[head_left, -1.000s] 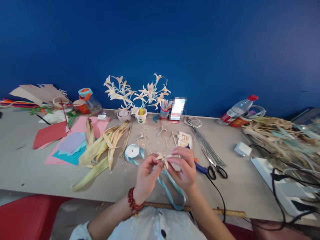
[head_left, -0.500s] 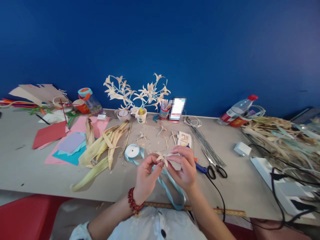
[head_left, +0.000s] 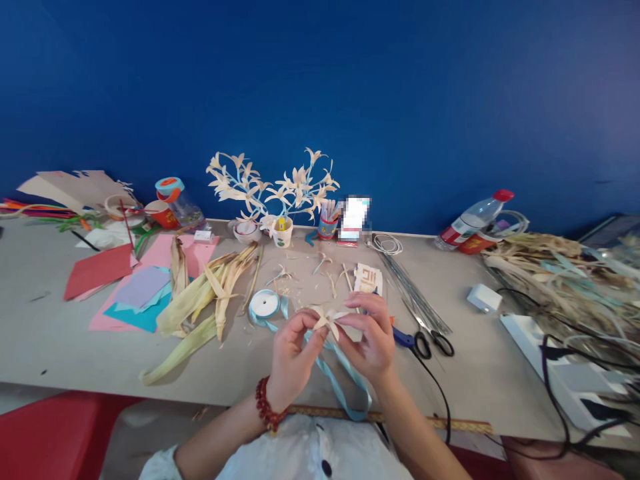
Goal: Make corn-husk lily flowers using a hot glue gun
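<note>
Between both hands, above the front middle of the table, is a small pale husk flower [head_left: 327, 322] with pointed petals. My left hand [head_left: 296, 347], with red beads at the wrist, pinches its left side. The fingertips of my right hand [head_left: 369, 337] grip its right side. A light blue ribbon [head_left: 345, 380] loops below the hands toward the table edge and leads to a white spool [head_left: 265, 303] on the left. Dried corn husks [head_left: 200, 307] lie farther left. Black-handled scissors [head_left: 433, 337] and a blue-handled tool [head_left: 403, 337] lie to the right.
Husk flowers on blue stems [head_left: 297, 183] stand in a small white cup [head_left: 283, 233] at the back. Coloured paper [head_left: 143, 287] lies left. On the right are grey wires [head_left: 413, 287], a bottle [head_left: 473, 219], a power strip [head_left: 530, 347] and a husk pile [head_left: 550, 257].
The husk flower has turned slightly between my fingers, its petals now spread more to the right. Both hands keep their hold and have barely moved.
</note>
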Available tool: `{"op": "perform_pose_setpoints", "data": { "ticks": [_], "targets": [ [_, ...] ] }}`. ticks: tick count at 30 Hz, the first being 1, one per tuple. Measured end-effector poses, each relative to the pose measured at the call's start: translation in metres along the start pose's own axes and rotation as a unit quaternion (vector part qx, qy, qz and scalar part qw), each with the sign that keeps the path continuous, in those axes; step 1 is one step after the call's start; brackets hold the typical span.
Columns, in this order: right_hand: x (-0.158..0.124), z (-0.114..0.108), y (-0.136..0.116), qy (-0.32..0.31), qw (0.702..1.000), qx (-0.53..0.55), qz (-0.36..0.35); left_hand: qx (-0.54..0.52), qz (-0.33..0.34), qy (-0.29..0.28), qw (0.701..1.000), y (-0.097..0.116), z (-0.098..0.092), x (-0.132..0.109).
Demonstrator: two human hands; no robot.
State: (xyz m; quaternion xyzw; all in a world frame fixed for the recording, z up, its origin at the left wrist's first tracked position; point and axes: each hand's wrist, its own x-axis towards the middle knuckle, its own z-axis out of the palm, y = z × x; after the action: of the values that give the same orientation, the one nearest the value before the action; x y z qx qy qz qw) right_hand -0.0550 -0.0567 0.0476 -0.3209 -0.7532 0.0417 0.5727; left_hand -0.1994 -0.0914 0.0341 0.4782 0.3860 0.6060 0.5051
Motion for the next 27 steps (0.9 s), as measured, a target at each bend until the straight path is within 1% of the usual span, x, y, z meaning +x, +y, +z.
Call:
{"op": "perform_pose_setpoints", "data": {
  "ticks": [4, 10, 14, 18, 23, 27],
  "targets": [
    [-0.001, -0.001, -0.002, 0.001, 1.000, -0.006, -0.011, 0.000, 0.029, -0.004, 1.000, 0.001, 0.000, 0.000],
    [-0.006, 0.001, -0.008, 0.009, 0.999, 0.032, 0.020, 0.034, 0.069, 0.000, 0.997, 0.002, -0.002, -0.001],
    [-0.007, 0.003, -0.010, 0.004, 0.997, 0.069, 0.031, 0.049, 0.097, 0.000, 0.994, 0.000, -0.002, -0.002],
    [-0.011, 0.004, -0.009, 0.002, 0.994, 0.100, 0.052, 0.059, 0.103, -0.004, 0.993, 0.000, -0.002, -0.002],
    [-0.013, 0.004, -0.009, 0.001, 0.992, 0.101, 0.076, 0.075, 0.110, -0.012, 0.991, 0.004, -0.002, -0.002],
    [-0.011, 0.004, -0.009, 0.006, 0.991, 0.106, 0.081, 0.098, 0.119, -0.011, 0.988, 0.007, -0.002, 0.000]
  ]
}}
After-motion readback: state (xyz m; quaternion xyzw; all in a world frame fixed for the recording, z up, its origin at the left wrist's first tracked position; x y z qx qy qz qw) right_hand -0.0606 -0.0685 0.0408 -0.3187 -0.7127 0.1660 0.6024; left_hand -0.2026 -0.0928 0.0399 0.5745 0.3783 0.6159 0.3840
